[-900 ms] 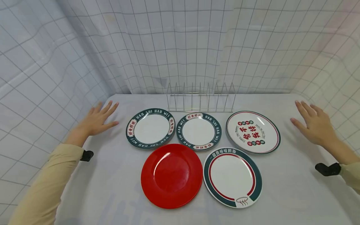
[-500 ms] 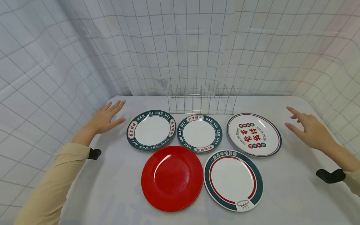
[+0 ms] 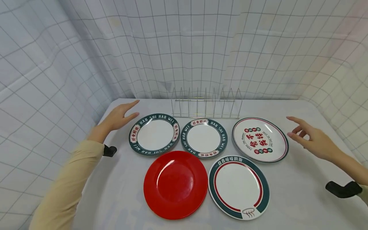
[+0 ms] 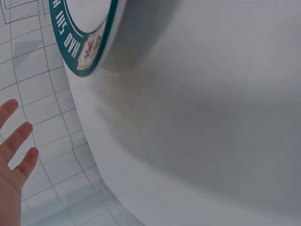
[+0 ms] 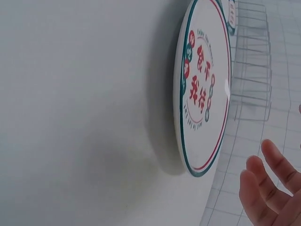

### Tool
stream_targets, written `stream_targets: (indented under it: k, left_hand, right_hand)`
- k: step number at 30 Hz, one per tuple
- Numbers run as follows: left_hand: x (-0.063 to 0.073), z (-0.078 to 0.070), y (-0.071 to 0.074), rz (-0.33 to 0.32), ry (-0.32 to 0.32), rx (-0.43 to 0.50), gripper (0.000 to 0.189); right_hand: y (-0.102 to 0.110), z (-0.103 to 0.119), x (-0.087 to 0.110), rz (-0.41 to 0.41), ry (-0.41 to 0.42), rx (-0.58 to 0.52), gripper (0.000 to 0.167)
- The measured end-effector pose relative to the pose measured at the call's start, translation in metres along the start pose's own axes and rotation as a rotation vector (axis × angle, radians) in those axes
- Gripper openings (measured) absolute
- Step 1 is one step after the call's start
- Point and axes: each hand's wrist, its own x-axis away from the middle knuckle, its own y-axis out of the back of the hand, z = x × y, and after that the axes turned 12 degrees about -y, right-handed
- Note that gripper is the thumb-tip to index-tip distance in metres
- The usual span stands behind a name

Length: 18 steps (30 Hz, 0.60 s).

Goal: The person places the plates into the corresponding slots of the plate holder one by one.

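My left hand (image 3: 118,118) hovers at the upper left, thumb and fingers spread apart, just left of a green-rimmed white plate (image 3: 154,134). Nothing is in it. My right hand (image 3: 316,140) is near the right edge of an oval-looking white plate (image 3: 260,140) with red lettering, its fingers loosely bent and empty, apart from the rim. In the right wrist view this lettered plate (image 5: 204,89) lies beside the fingers (image 5: 265,188). A smaller green-rimmed plate (image 3: 204,138) sits in the middle of the back row. In front lie a red plate (image 3: 175,185) and a green-and-red-ringed plate (image 3: 239,187).
A wire rack (image 3: 205,107) stands at the back of the white table (image 3: 123,191), behind the plates. Checked white curtains (image 3: 184,48) hang around the back and sides. A black strap (image 3: 343,189) is on the right wrist.
Both hands have moved inward toward the plates, the left one to the right and the right one to the left and slightly nearer. The right fingers have bent more. The plates stay put.
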Motion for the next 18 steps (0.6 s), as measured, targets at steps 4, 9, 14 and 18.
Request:
stream_targets:
  k: [4,9,14,18]
  left_hand:
    - [-0.015,-0.005,-0.007,-0.063,0.028,0.108,0.061]
    - [-0.034,-0.012,-0.016,-0.132,0.012,0.219,0.062]
    - [-0.051,-0.021,-0.024,-0.151,0.008,0.296,0.065]
    - [-0.065,-0.029,-0.028,-0.115,0.046,0.316,0.071]
  right_hand:
    - [-0.005,0.010,0.002,0.049,0.027,-0.092,0.064]
    - [-0.012,0.020,0.008,0.123,0.003,-0.166,0.067]
    - [-0.019,0.022,0.016,0.257,0.030,-0.265,0.073]
    - [-0.023,0.018,0.023,0.436,0.065,-0.373,0.075]
